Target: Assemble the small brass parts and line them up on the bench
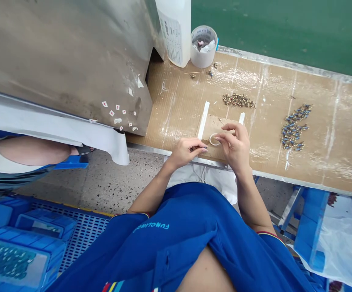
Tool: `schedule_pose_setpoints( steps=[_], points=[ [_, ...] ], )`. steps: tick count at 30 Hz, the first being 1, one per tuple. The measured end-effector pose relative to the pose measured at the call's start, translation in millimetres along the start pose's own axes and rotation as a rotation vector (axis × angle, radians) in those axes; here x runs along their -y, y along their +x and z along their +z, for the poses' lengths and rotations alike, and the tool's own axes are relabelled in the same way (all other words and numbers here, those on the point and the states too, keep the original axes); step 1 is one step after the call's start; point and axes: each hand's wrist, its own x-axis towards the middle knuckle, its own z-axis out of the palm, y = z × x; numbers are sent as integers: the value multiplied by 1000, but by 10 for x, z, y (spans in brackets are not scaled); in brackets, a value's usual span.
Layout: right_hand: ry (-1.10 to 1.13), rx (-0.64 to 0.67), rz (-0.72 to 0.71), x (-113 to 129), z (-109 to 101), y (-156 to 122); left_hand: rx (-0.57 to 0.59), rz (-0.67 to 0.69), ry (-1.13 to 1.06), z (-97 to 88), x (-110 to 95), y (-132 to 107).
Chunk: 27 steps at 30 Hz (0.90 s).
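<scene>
Both of my hands are over the near edge of the cardboard-covered bench (176, 105). My left hand (183, 153) is closed in a pinch on a tiny dark piece, too small to name. My right hand (237, 148) is also closed, thumb and fingertips together beside a thin white ring (210, 140); whether they grip the ring or something smaller cannot be made out. Around the ring lies a tan sheet (208, 126) with crumbs on it, between two white strips (203, 120). Beyond it is a heap of small brass-coloured metal parts (238, 100).
More small metal parts with blue bits (294, 126) lie to the right. A white bottle (176, 36) and a tape-roll cup with scraps (202, 59) stand at the back. A metal housing (103, 61) fills the left. Blue bins (51, 251) sit below; another person's arm (39, 150) is at left.
</scene>
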Motion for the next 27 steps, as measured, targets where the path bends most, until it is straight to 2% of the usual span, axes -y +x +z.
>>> schedule_pose_setpoints(
  steps=[2, 5, 7, 12, 16, 27],
  points=[
    [-30, 13, -19, -12, -33, 15, -1, 20, 8, 1, -9, 1],
    [65, 50, -3, -26, -45, 17, -2, 32, 22, 7, -19, 2],
    [159, 33, 49, -20, -42, 8, 4, 18, 32, 8, -22, 5],
    [324, -116, 235, 66, -97, -72, 57, -44, 11, -4, -4, 26],
    [382, -109, 339, 165, -131, -167, 77, -74, -7, -7, 12, 40],
    [312, 9, 324, 226, -102, -182, 98, -66, 8, -7, 10, 39]
  ],
)
